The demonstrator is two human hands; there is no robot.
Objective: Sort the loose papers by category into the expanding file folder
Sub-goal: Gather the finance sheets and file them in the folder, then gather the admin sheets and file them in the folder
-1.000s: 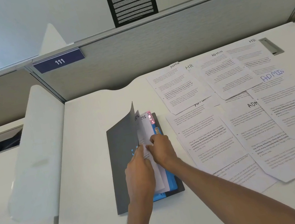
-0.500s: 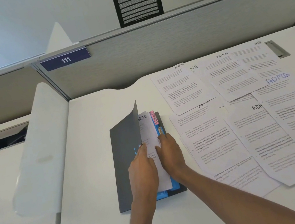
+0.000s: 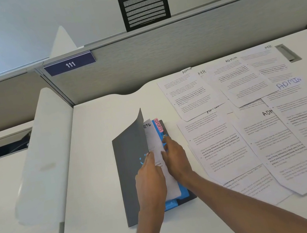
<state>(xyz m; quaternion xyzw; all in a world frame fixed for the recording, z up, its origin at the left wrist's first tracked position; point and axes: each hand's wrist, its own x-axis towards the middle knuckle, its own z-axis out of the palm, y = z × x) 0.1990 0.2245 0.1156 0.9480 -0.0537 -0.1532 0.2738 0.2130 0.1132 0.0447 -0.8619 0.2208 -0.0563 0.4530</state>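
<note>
Expanding file folder (image 3: 182, 191) lying left of the loose papers (image 3: 255, 139); its grey cover (image 3: 131, 171) is propped up by the straight-fingered left hand (image 3: 149, 180), while a SPORTS sheet (image 3: 154, 143) inside is touched by the right hand (image 3: 177, 161), whose grip cannot be told

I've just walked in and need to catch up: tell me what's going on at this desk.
A person is filing papers into a grey expanding file folder lying on the white desk. The left hand props its front cover up with straight fingers, while the right hand works at the edge of a white sheet headed SPORTS, beside the pink SPORTS tab. Its grip is hard to make out. Loose papers headed ADMIN and HR lie spread to the right, not yet filed.
</note>
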